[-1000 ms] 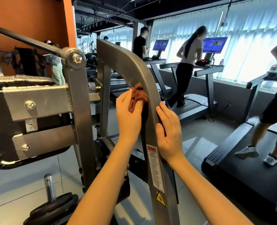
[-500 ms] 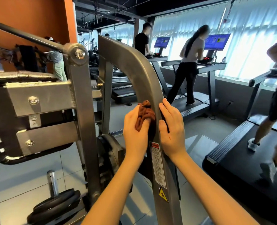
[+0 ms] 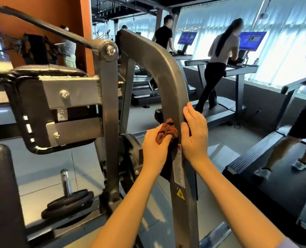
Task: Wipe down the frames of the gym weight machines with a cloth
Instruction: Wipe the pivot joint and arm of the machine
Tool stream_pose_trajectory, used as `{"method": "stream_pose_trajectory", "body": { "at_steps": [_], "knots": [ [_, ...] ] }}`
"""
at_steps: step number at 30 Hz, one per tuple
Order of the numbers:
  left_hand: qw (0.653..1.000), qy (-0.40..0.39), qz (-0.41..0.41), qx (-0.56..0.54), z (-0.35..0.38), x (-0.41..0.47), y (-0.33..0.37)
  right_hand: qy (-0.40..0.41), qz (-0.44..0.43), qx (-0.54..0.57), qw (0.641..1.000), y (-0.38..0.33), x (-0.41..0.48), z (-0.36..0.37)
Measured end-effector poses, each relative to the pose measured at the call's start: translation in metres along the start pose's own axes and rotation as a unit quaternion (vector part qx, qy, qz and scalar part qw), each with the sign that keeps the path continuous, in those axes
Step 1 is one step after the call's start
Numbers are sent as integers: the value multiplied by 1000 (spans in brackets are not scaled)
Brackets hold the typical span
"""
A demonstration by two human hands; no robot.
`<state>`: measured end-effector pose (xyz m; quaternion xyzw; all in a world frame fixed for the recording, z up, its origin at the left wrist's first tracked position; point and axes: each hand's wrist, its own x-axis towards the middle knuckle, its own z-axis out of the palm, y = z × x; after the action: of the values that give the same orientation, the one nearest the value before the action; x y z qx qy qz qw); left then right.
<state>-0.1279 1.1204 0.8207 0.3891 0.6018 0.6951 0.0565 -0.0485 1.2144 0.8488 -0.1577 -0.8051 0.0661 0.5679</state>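
On the curved grey steel frame post of the weight machine, just above its white instruction label, left hand bunches a rust-brown cloth in curled fingers and presses it to the post's left face. Right hand lies flat along the post's right edge, level with and just beside the cloth, fingers straight and together, gripping nothing. Yellow triangular hazard sticker lower on post; black round weight plates stacked lower left; black treadmill to the right.
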Motion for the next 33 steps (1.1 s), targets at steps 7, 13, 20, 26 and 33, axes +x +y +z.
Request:
{"method": "stream_pose_trajectory", "body": {
  "at_steps": [7, 13, 20, 26, 33],
  "knots": [
    [998, 20, -29, 45, -37, -93, 33, -18, 78, 125, 989, -54, -69, -49],
    [977, 158, -117, 86, -116, -236, 51, -153, 170, 299, 926, -155, -160, -67],
    [886, 369, -226, 167, -224, -458, 84, -415, 144, 427, 790, -323, -316, -89],
    [765, 505, -343, 206, -299, -626, 98, -581, 50, 443, 681, -444, -425, -120],
    [666, 585, -429, 174, -403, -773, 83, -715, 11, 375, 590, -561, -541, -118]
  ]
}}
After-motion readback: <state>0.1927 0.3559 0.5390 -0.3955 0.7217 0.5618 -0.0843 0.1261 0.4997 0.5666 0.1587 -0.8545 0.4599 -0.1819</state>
